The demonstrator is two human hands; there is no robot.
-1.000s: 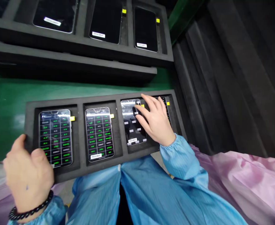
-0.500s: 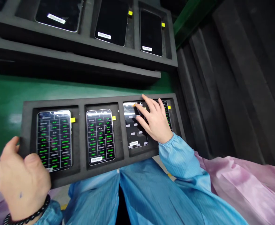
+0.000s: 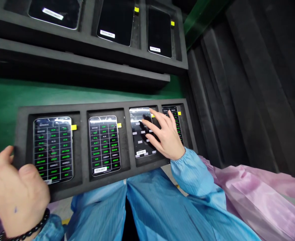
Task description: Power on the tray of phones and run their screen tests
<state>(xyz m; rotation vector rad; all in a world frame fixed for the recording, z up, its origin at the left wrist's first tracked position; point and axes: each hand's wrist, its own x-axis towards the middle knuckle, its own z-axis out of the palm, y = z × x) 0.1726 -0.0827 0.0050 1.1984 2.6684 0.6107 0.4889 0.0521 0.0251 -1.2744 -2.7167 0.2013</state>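
Note:
A black foam tray (image 3: 83, 110) lies across my lap with several lit phones in its pockets. My left hand (image 3: 16, 192) grips the tray's near left corner, thumb on the rim beside the leftmost phone (image 3: 53, 149), which shows a green grid. A second phone (image 3: 104, 144) shows the same grid. My right hand (image 3: 163, 135) rests over the third phone (image 3: 140, 132), fingers spread and touching its darker screen with grey boxes. The fourth phone (image 3: 174, 120) is partly hidden behind that hand.
Two more black foam trays (image 3: 87, 63) are stacked behind on the green surface (image 3: 24, 97); the upper one holds dark phones (image 3: 159, 31) with white labels. Dark foam slabs (image 3: 237, 83) lean at the right. Pink fabric (image 3: 257, 197) lies by my right leg.
My right fingers slid down slightly on the third phone's screen. The tray and left hand shifted a little leftward in view as the head moved.

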